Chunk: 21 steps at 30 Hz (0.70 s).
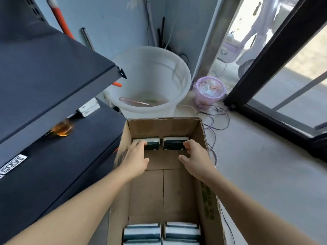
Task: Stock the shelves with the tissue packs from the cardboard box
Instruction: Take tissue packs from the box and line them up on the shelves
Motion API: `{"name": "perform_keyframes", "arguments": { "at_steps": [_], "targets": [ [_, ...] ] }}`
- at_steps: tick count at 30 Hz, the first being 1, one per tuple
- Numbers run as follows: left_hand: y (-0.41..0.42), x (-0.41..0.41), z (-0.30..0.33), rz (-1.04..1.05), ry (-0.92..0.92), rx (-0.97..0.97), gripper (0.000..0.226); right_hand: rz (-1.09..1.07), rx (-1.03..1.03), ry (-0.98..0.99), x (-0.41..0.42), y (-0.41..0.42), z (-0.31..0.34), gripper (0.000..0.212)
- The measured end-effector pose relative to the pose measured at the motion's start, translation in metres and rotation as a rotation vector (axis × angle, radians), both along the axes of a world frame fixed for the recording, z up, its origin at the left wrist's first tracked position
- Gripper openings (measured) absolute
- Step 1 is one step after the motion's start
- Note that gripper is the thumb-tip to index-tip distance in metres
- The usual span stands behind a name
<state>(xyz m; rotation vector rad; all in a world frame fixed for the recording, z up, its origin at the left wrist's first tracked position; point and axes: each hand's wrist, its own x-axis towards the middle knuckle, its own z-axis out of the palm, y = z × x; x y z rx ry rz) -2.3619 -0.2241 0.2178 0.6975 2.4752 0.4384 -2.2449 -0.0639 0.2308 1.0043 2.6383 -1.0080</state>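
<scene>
Since both far tissue packs (164,143) sit deep in the cardboard box (203,131), the left hand (136,156) touches one with straight fingers while the right hand (194,156) reaches half-curled, gripping nothing.

Big white plastic tub (150,82) in the corner, small purple bin (208,92) beside it, tangled thin cords (217,117) on the grey concrete floor (265,174).

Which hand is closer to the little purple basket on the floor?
Right. The right hand is inside the brown cardboard box, on the side nearest the small purple plastic basket. The left hand is at the box's far side, by the dark shelves.
</scene>
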Motion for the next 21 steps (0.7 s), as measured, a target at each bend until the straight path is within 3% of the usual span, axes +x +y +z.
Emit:
{"name": "perform_keyframes", "arguments": {
  "at_steps": [12,16,21],
  "targets": [
    [0.033,-0.038,-0.117,-0.075,0.439,-0.137,0.061,-0.004,0.246,-0.001,-0.059,0.024,-0.120,0.057],
    [0.032,-0.037,-0.136,-0.096,0.487,-0.200,0.063,0.011,0.376,-0.048,-0.061,0.024,-0.142,0.060],
    [0.034,-0.038,-0.142,-0.099,0.495,-0.177,0.046,0.014,0.520,-0.040,-0.064,0.027,-0.157,0.036]
  ]
}}
